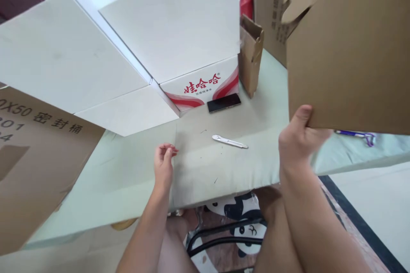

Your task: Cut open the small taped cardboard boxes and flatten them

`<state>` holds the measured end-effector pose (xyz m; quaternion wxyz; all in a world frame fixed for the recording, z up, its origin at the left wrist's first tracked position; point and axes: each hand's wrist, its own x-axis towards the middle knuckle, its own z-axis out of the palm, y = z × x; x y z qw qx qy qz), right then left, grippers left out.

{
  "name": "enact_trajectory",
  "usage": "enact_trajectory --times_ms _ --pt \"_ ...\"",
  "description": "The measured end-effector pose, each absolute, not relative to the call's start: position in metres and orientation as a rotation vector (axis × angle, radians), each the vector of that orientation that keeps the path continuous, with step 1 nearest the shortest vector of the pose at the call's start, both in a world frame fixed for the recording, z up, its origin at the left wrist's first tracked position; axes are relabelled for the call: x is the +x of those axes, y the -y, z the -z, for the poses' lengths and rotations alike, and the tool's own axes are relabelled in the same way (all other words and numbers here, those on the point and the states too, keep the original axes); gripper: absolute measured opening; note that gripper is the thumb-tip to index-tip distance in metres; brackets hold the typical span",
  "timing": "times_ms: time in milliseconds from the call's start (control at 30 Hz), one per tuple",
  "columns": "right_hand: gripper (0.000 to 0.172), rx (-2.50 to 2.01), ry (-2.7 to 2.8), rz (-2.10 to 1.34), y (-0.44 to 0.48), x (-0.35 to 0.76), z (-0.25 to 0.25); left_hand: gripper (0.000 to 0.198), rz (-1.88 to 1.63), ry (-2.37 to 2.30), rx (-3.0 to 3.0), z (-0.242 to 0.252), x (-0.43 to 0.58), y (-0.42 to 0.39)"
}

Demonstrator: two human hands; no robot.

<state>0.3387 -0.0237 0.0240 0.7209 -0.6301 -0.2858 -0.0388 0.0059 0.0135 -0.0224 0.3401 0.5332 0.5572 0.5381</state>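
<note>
My right hand grips a brown cardboard box by its lower left corner, thumb on the near face and the fingers underneath. The box is held up at the right, with a torn or loose flap at its top left. Over the left part of the table, my left hand is half curled with a gap between thumb and fingers, and nothing shows in it. A white utility knife lies on the table to the right of my left hand. Behind the knife, a black phone rests against a white printed carton.
White boxes are stacked at the back of the pale green table cover. A narrow cardboard box and a red bottle stand right of them. A large carton fills the left. A purple-blue item lies at the right.
</note>
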Motion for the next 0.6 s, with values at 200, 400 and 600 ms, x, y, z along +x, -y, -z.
enact_trajectory --times_ms 200,400,600 --pt "0.052 -1.570 0.714 -0.076 0.009 0.345 0.006 0.030 -0.994 -1.095 1.699 -0.005 0.086 0.037" --pt "0.037 -1.522 0.899 -0.201 0.007 0.352 0.015 0.030 -0.825 -0.680 1.900 -0.044 0.178 0.048" --pt "0.034 -1.574 0.953 -0.446 0.004 0.373 0.023 0.048 -0.641 -0.853 1.947 -0.049 0.258 0.000"
